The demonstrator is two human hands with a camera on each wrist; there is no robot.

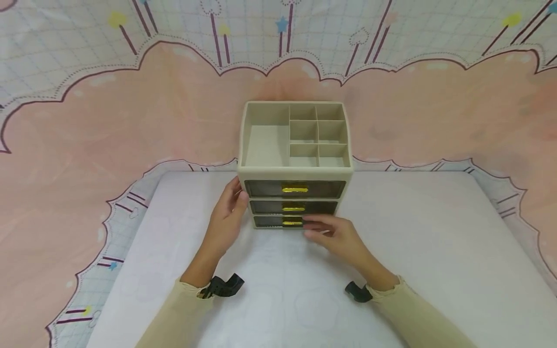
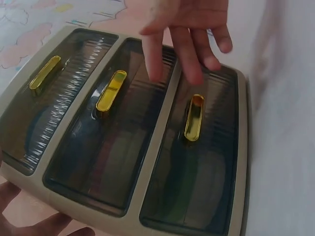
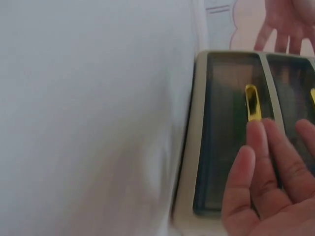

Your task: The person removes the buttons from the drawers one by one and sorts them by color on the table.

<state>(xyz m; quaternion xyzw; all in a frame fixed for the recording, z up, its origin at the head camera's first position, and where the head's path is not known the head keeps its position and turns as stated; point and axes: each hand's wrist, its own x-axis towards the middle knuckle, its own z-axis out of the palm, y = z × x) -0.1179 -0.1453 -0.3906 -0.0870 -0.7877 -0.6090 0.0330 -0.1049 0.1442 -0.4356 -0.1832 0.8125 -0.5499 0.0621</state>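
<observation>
A cream desk organizer (image 1: 296, 172) stands at the back of the table, with three dark see-through drawers stacked in its front, all pushed in. Each drawer has a gold handle; the lowest handle (image 1: 292, 221) is nearest my right hand (image 1: 345, 239). That hand is in front of the bottom drawer (image 3: 216, 162), its fairly straight fingertips right by the handle's end, holding nothing. My left hand (image 1: 225, 220) rests its fingers along the organizer's left side, thumb toward the front edge. Left fingertips (image 2: 47, 225) also show along the side in the left wrist view.
The organizer's top has one large compartment (image 1: 267, 145) and several small ones (image 1: 303, 131) on the right. A white table surface (image 1: 435, 251) lies around it. Behind hangs a pink patterned cloth (image 1: 183, 121). Black straps (image 1: 224, 286) sit at both wrists.
</observation>
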